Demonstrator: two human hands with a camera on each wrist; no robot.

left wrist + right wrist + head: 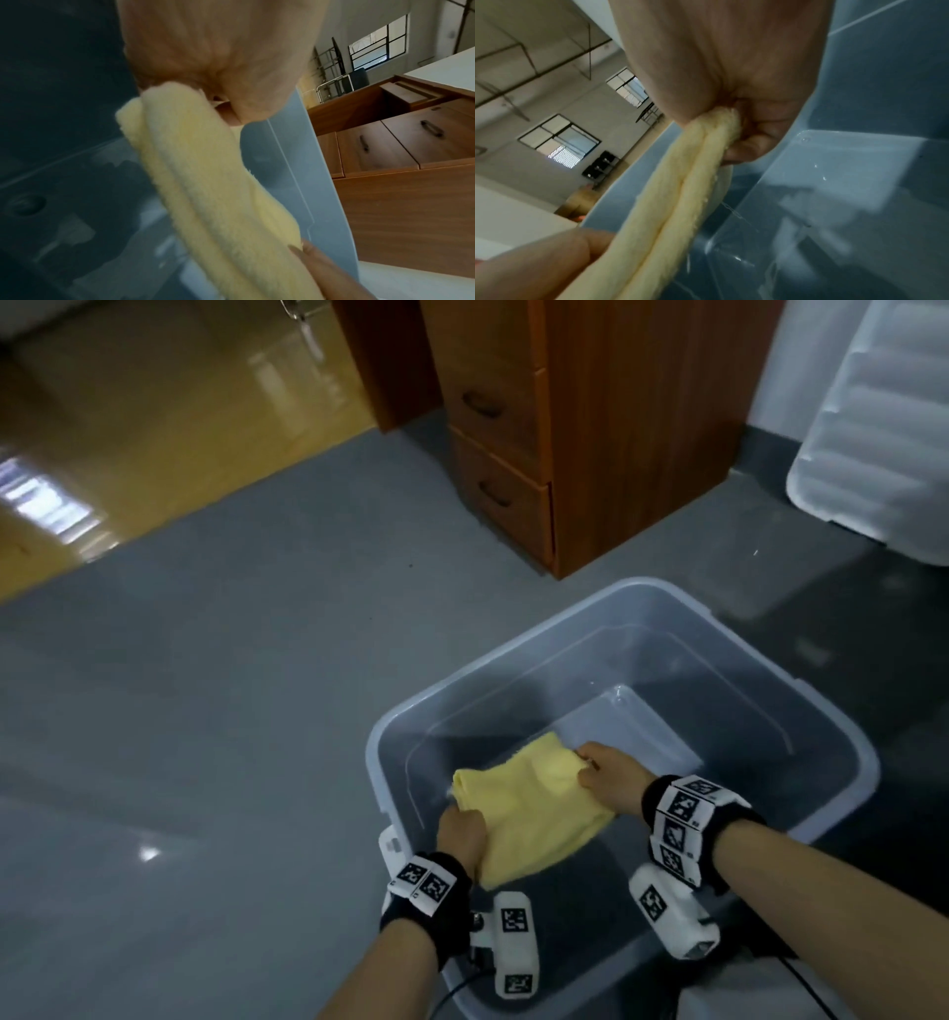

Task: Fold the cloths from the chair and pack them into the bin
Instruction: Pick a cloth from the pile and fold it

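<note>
Two hands hold one folded yellow cloth (534, 806) inside the translucent plastic bin (801, 706) at the lower right of the head frame. The left hand (461, 832) grips the cloth's near left edge, close to the bin's left wall. The right hand (611, 778) pinches the cloth's far right edge, fingers curled around the fabric. The cloth spans the gap between the two hands and sits below the rim, over the left part of the bin floor.

In the left wrist view, the cloth (205, 182) runs down the centre of the frame as stacked layers, clamped at the top by the left hand (218, 50). The right hand's fingers (321, 270) touch the cloth at the lower right. In the right wrist view, the right hand (731, 71) clenches the layered edge of the cloth (680, 192) at the upper centre, and the left hand (534, 261) holds the other end at the lower left.

A wooden drawer cabinet (580, 428) stands at the upper centre of the head frame, on the grey floor (205, 685) beyond the bin. A white lid (883, 423) lies at the upper right edge.
</note>
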